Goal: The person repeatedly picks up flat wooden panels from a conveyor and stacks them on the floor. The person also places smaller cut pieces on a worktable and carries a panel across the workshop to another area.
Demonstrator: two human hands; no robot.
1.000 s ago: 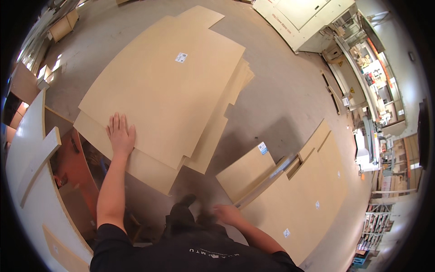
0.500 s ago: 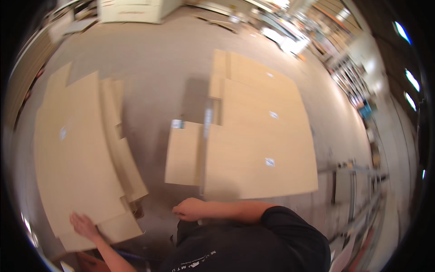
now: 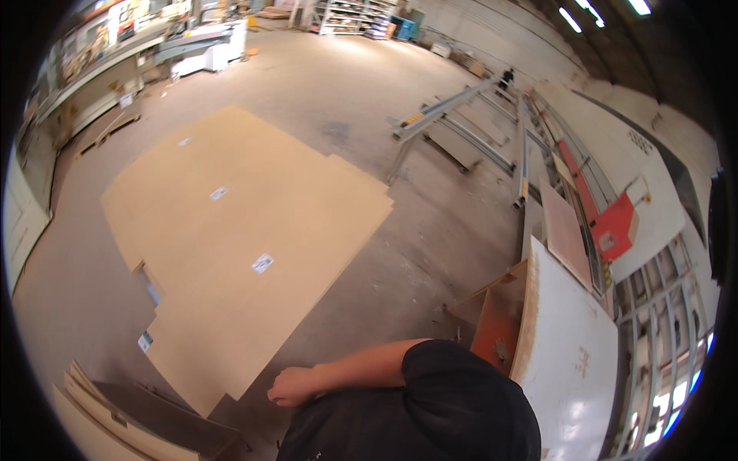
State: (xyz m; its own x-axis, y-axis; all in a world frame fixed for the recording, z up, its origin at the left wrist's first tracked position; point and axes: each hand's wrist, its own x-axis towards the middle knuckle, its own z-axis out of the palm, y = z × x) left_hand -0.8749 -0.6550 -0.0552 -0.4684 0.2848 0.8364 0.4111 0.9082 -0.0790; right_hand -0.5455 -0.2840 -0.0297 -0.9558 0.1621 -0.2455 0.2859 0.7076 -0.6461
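My right hand (image 3: pixel 288 386) hangs in front of my body, its fingers loosely curled in and no object showing in them. It is apart from the stack of tan wooden boards (image 3: pixel 254 200), just beyond the stack's near corner. White labels lie on the top board, and another label with a green part (image 3: pixel 144 341) sits at the stack's left edge. My left hand is out of view. At the lower left, the second set of tan boards (image 3: pixel 115 430) shows only in part, cut off by the picture's edge.
A white-topped board (image 3: pixel 569 346) with an orange-brown panel (image 3: pixel 498 330) under it stands close on my right. Past it are a metal rail frame (image 3: pixel 453 115) and a long machine with a red part (image 3: pixel 615 227). Another machine (image 3: pixel 100 84) stands at the far left.
My view has swung to the right, so the boards have shifted left in it. The left hand, lying on the left-hand boards before, has gone out of view. The right hand remains curled.
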